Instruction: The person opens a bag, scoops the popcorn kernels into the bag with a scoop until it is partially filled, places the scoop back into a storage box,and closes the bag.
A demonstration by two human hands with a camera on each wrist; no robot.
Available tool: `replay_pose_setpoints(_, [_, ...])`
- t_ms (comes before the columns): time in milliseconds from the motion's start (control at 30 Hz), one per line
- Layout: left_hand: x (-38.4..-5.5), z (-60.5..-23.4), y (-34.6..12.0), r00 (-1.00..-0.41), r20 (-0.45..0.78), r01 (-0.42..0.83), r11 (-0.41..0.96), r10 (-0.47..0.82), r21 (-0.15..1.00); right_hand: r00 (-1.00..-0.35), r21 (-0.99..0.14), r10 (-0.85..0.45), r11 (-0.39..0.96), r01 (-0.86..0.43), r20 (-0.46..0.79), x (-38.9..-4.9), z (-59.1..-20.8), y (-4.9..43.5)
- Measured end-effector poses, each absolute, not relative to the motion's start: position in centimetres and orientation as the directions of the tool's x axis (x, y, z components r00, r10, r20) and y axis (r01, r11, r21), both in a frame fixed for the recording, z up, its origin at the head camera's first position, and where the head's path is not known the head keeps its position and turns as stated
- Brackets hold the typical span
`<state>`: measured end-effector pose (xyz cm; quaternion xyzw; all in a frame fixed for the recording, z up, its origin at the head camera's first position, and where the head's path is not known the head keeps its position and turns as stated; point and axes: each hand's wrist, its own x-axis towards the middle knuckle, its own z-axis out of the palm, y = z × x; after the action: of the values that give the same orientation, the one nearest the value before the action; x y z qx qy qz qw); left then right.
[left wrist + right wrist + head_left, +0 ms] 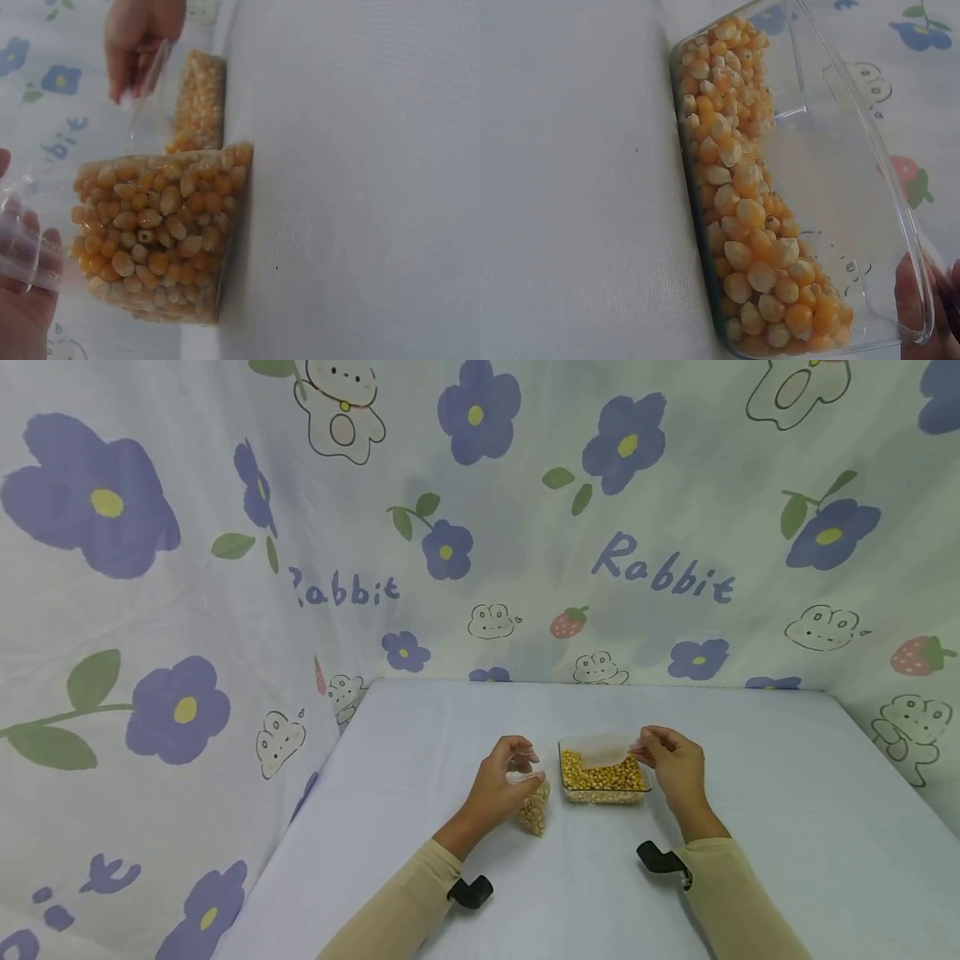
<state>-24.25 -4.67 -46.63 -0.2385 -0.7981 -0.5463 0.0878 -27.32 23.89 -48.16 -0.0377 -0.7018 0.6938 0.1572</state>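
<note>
My left hand (491,787) grips the gathered top of a clear plastic bag (534,810) of corn kernels. The bag's full lower part stands on the table in the left wrist view. Right of it sits a clear rectangular glass container (606,790), with yellow and pale corn kernels (742,202) heaped unevenly inside. My right hand (678,768) is at the container's right rim, pinching a thin, whitish translucent piece (602,752). This piece extends over the kernels at the container's back; its exact kind is unclear.
A white cloth covers the table (420,735). Behind and to the left hangs a curtain (510,560) printed with flowers and rabbits. On each sleeve (408,902) near the wrist is a black mount (471,892).
</note>
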Motion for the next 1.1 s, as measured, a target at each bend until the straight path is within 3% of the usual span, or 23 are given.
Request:
replay_pose_setpoints(700, [-24.1, -46.4, -4.4, -0.874, 0.386, 0.462, 0.262, 0.295, 0.847, -0.978, -0.994, 0.197, 0.101, -0.050, 0.069, -27.2, -47.8, 24.4])
replay_pose_setpoints(1100, [-24.1, -46.3, -4.4, -0.879, 0.374, 0.451, 0.262, 0.297, 0.853, -0.987, -0.996, 0.139, -0.029, 0.079, -0.083, -27.0, -46.9, 24.8])
